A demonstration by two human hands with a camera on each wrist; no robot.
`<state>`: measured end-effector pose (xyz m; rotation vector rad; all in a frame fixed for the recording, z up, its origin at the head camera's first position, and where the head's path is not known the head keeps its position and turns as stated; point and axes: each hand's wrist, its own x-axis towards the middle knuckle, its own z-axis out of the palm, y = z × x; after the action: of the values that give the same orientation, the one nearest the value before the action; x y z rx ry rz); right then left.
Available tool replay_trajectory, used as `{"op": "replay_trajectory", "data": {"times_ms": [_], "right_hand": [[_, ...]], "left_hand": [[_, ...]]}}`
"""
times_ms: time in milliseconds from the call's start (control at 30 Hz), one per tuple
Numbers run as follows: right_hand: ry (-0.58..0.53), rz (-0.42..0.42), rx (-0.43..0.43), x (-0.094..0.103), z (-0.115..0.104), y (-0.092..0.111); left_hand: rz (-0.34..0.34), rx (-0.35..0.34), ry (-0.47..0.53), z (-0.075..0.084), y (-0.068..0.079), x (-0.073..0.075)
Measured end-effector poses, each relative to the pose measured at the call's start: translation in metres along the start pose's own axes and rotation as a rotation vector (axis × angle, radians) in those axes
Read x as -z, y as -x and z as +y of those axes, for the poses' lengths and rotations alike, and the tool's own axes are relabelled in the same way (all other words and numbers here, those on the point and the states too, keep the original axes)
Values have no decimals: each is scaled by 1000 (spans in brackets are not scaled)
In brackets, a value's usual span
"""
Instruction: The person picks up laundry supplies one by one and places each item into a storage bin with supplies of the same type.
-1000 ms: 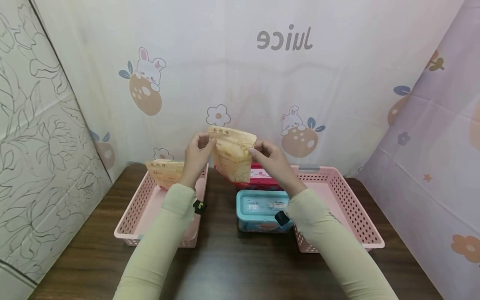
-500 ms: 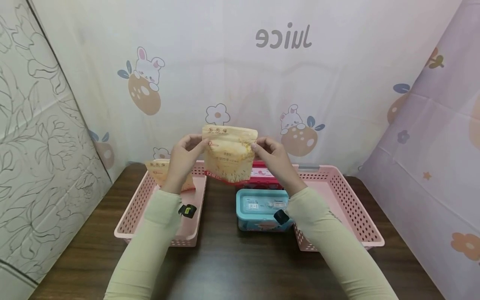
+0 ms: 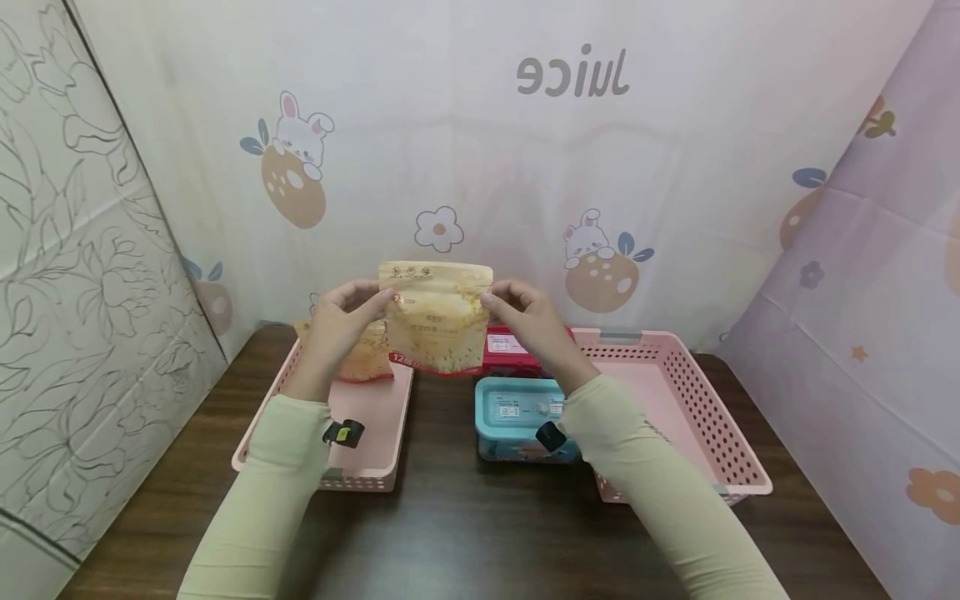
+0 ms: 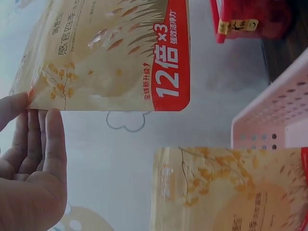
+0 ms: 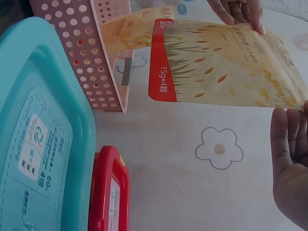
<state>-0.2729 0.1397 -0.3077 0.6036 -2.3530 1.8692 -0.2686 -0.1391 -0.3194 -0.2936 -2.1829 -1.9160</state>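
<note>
Held up between both hands is a yellow stand-up pouch (image 3: 437,321) with a red band along its bottom and printed grain. My left hand (image 3: 337,333) pinches its left edge near the top; in the left wrist view, thumb and fingers meet at the pouch's corner. My right hand (image 3: 531,327) pinches the opposite edge, seen also in the right wrist view (image 5: 296,163). Behind the left hand, a second yellow pouch (image 3: 367,354) stands in the left pink basket (image 3: 378,421), partly hidden by the hand and the held pouch.
A teal lidded box (image 3: 517,408) stands mid-table, with a red lidded box (image 3: 510,346) behind it, partly covered by the right hand. The right pink basket (image 3: 701,408) stands beside them. A printed curtain (image 3: 480,150) hangs behind the dark wooden table (image 3: 465,533).
Both hands have carried the pouch leftward, toward the left basket, and turned it flatter toward the head camera. The left hand has shifted further left; baskets and boxes stay put.
</note>
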Motion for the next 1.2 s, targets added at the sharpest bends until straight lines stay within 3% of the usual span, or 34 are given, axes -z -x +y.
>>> {"op": "replay_trajectory", "data": {"times_ms": [533,800,933,1033,1200], "right_hand": [[-69,-70,-1,-25,4,-3],[-94,-103,-4,-49,5,-6],[-56,-115,-14,-63,5,-7],[-36,-130,-31,-73,4,-7],[-61,-159,-43,-88,6,-9]], "left_hand": [[-26,-1,21,-8,9,30],[-32,17,-49,-8,22,57],[-28,31,-37,-11,29,72],[-13,36,-19,-15,33,82],[25,58,-69,-19,40,94]]}}
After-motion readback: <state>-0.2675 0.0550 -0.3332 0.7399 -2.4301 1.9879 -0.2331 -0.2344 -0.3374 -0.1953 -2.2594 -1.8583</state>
